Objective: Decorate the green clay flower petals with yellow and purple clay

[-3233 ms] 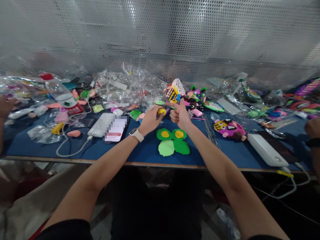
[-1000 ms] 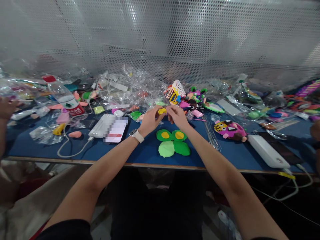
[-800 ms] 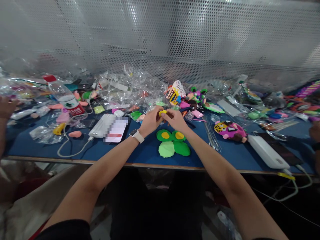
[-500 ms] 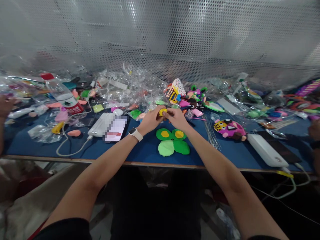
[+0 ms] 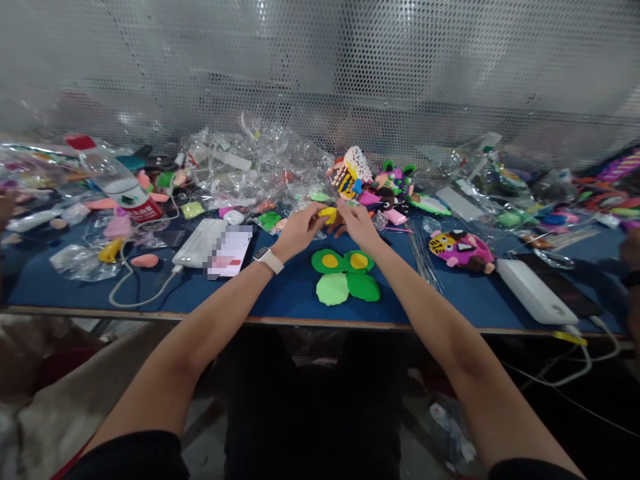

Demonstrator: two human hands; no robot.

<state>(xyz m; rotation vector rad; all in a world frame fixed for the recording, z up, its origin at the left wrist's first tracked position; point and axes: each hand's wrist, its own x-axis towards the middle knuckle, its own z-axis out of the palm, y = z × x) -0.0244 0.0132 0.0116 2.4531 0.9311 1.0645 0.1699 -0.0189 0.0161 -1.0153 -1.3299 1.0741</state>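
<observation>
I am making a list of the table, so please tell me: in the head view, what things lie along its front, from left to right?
Yellow clay piece, pink clay piece, white power bank, phone, green clay pieces, thin wires, pink-and-yellow clay figure, another white power bank.

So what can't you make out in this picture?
All in the head view:
- The far side of the yellow lump: the left hand covers part.
- Whether the right hand grips anything: its fingers hide that.
- The phone screen's words: blurred.
- Small print on the bottle: too small.
</observation>
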